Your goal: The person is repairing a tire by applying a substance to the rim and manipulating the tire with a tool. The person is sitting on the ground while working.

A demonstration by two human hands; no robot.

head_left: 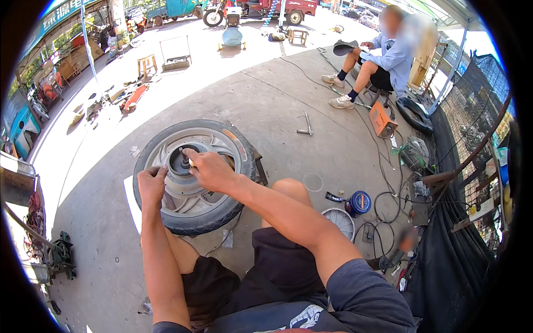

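A motor wheel with a black tyre [191, 226] and grey cast spokes lies flat in front of me, raised on a support that is mostly hidden. At its middle is a dark round hub [176, 165] with a short axle standing up. My right hand [214, 171] reaches over the wheel and is closed at the axle, index finger against its top. A small pale bit shows by its fingers, too small to name. My left hand [151, 186] is over the wheel's left side, thumb and fingertips pinched together. What it pinches, if anything, is hidden.
A T-shaped wrench [306, 124] lies beyond the wheel. At right are a blue-lidded tub [358, 203], a pale round cover [339, 222], loose cables and an orange welding machine [383, 120]. A person [388, 55] sits at the far right. An angle grinder [395, 252] lies near my right side.
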